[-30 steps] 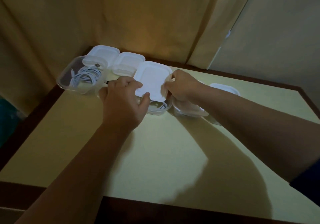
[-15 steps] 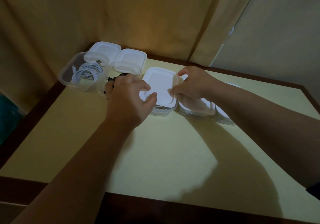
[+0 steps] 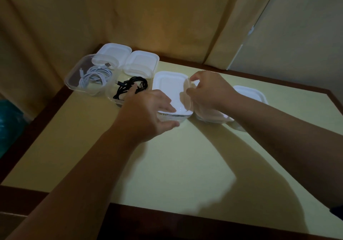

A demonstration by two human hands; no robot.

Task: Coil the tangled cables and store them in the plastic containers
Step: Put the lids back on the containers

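A white lid (image 3: 169, 89) lies on a clear plastic container (image 3: 174, 118) at the table's middle back. My left hand (image 3: 148, 113) grips that container's near left corner, thumb under, fingers on the lid. My right hand (image 3: 207, 91) pinches the lid's right edge. Left of it a coiled black cable (image 3: 130, 87) lies in an open clear container (image 3: 113, 98). Farther left a coiled white cable (image 3: 94, 76) rests in another open container (image 3: 74, 83).
Two white lids (image 3: 115, 54) (image 3: 142, 63) lie at the back by the curtain. Another clear container (image 3: 213, 118) sits under my right hand, with a white lid (image 3: 250, 94) behind my wrist. The yellow tabletop (image 3: 167, 165) has a dark wooden border.
The lid came down from a tilted hold onto the middle container. My left hand slid to its near corner, which uncovered the black cable. The camera view shifted slightly.
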